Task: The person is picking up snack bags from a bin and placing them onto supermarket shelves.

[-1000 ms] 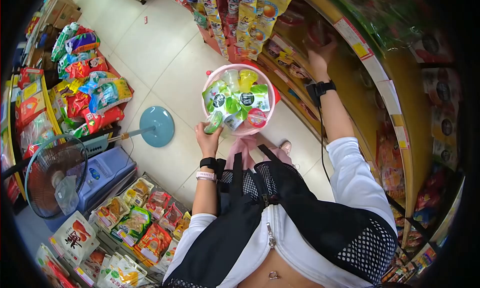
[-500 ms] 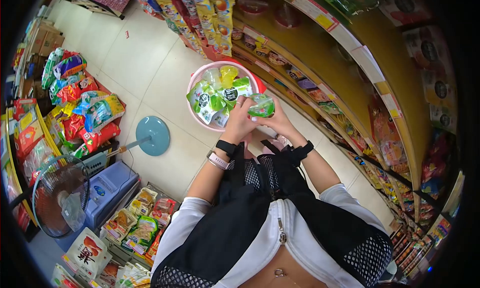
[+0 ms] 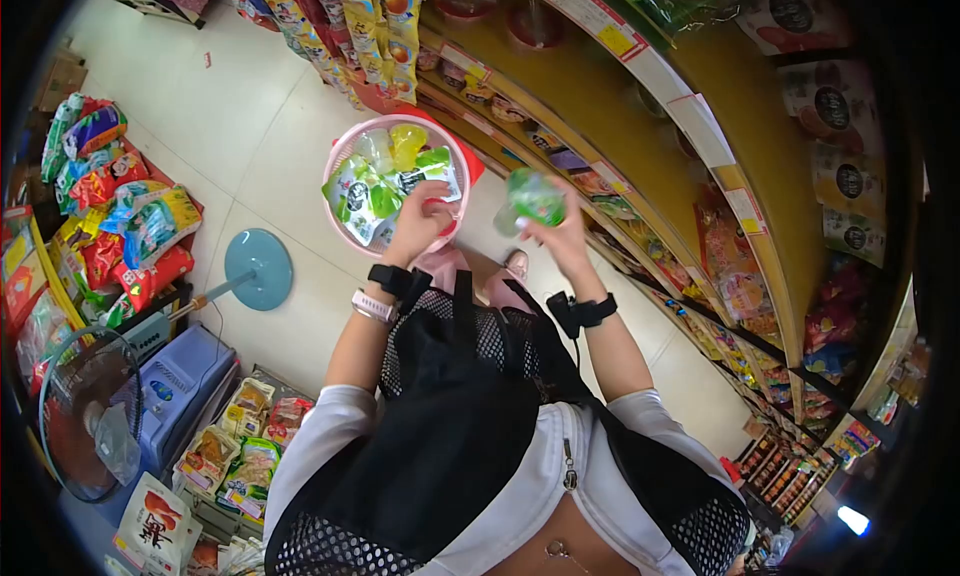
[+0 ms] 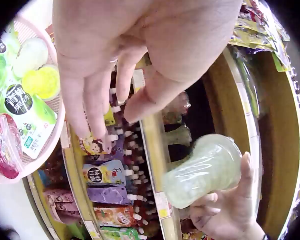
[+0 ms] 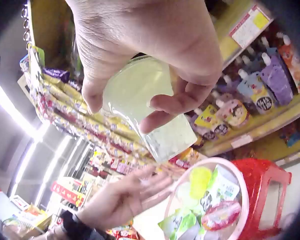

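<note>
In the head view my right hand grips a clear plastic cup with a green printed lid, to the right of the pink basket. Its contents look pale green in the right wrist view, where thumb and fingers curl round the side. My left hand hovers at the basket's near right edge, fingers relaxed and holding nothing. Inside the basket lie green-and-white pouches, a yellow cup, a pale cup and a red-lidded cup, which the left hand mostly hides in the head view.
The basket stands on a red stool. Along the right run shelves with spouted pouches and cups. Hanging snack packets are beyond the basket. To the left are a fan, its round base and piled snack bags.
The cup was in my left hand beside the basket, then between both hands; now only the right holds it, farther right. My right hand has come back from the shelf.
</note>
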`<state>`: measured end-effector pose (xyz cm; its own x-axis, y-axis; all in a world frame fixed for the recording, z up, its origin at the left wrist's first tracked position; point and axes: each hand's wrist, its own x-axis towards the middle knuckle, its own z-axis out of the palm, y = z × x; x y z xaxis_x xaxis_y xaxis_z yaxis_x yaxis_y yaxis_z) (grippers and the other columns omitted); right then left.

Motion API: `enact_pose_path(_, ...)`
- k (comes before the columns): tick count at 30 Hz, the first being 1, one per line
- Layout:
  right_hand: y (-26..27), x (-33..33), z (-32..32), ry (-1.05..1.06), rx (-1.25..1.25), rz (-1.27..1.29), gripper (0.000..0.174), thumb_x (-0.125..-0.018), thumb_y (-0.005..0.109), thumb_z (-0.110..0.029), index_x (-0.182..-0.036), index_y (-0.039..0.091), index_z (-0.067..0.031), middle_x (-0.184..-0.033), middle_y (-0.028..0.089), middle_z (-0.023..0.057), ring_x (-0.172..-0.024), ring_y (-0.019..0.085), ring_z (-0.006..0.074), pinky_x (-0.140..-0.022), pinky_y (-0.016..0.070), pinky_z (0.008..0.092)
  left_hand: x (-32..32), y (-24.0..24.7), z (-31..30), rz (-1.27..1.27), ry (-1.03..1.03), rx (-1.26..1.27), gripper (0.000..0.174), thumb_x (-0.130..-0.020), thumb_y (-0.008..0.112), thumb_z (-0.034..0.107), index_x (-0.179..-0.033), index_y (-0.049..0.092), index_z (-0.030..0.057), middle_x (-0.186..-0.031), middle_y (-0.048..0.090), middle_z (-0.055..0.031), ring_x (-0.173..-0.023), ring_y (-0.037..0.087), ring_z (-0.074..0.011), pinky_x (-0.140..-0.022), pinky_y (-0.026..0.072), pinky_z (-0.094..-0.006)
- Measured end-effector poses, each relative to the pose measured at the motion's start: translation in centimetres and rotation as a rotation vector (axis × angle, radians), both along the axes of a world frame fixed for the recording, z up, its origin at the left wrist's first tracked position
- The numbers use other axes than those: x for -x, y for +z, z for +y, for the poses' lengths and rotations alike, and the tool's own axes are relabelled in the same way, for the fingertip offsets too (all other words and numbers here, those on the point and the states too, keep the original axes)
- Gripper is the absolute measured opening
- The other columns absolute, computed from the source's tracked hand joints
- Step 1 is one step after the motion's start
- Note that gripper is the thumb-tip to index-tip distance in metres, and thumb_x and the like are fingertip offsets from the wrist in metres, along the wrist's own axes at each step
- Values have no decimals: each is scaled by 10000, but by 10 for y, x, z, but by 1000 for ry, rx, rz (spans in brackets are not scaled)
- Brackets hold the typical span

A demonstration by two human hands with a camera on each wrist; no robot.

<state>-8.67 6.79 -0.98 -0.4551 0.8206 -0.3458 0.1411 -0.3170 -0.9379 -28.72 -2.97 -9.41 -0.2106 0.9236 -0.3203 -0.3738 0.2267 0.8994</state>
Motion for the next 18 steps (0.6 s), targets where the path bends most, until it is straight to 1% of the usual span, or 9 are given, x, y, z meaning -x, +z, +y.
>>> enact_pose_path(1, 3, -5, 10, -88, -29, -53, 710, -628, 735, -39, -1201, 317, -76, -977, 525, 115, -646, 582, 154, -472, 449, 226, 6, -14, 2, -9, -9, -1, 454, -683, 513, -86, -1120, 431, 9, -1000, 515, -109, -869, 589, -196, -676, 481, -269)
enact_pose_path(3, 8, -20, 33, -259, -107, -96, 670, -669, 707, -64, -1204, 305, -84, -859, 560, 103, -554, 576, 148, -439, 402, 213, 16, -39, 8, 326, 55, 58, 415, -710, 549, -24, -1109, 434, -5, -977, 537, -134, -844, 588, -217, -684, 472, -278)
enact_pose_path(4, 15, -27, 47, -329, -155, -108, 676, -679, 709, -91, -1207, 286, -84, -824, 564, 109, -566, 579, 147, -445, 409, 218, 21, -48, 15, 317, 46, 56, 415, -710, 549, -24, -1109, 434, -5, -977, 537, -134, -844, 588, -217, -684, 472, -278)
enact_pose_path(7, 33, -44, 93, -537, -257, -137, 660, -699, 708, -107, -1170, 261, 12, -799, 565, 118, -580, 580, 144, -472, 428, 217, 44, -84, 35, 597, 407, 265, 423, -712, 614, 77, -1085, 442, -23, -985, 539, -209, -875, 559, -303, -761, 450, -363)
enact_pose_path(8, 26, -58, 102, -518, -256, -184, 678, -712, 702, -132, -1200, 251, 3, -800, 566, 97, -592, 585, 144, -482, 420, 217, 53, -112, 35, 671, 491, 333, 439, -703, 635, 99, -1077, 444, -29, -998, 533, -233, -897, 545, -335, -790, 437, -396)
enact_pose_path(9, 17, -66, 110, -500, -254, -231, 696, -725, 696, -158, -1229, 240, -6, -800, 566, 76, -604, 590, 143, -492, 413, 216, 65, -144, 23, 894, 500, 321, 483, -681, 658, 129, -1076, 440, -42, -1000, 529, -251, -925, 521, -379, -831, 411, -426)
enact_pose_path(11, 15, -62, 117, -528, -370, -227, 815, -697, 704, -87, -1300, 157, -105, -864, 554, 73, -600, 581, 155, -500, 415, 232, 75, -178, 20, 806, 469, 526, 547, -677, 680, 204, -1089, 445, -68, -1046, 530, -251, -964, 535, -367, -855, 407, -398)
enact_pose_path(14, -21, -62, 135, -609, -327, -76, 867, -625, 725, 18, -1278, 164, -84, -1027, 493, 129, -747, 574, 183, -567, 517, 283, 89, -181, 22, 672, 431, 683, 568, -682, 680, 240, -1083, 445, -86, -1036, 532, -266, -980, 532, -369, -861, 404, -399)
enact_pose_path(18, -17, -56, 125, -561, -284, -132, 859, -644, 713, 15, -1292, 157, -86, -1029, 494, 119, -768, 575, 199, -626, 516, 293, 89, -189, 36, 675, 333, 749, 611, -690, 672, 326, -1105, 448, -62, -1079, 489, -300, -1033, 479, -404, -896, 382, -427)
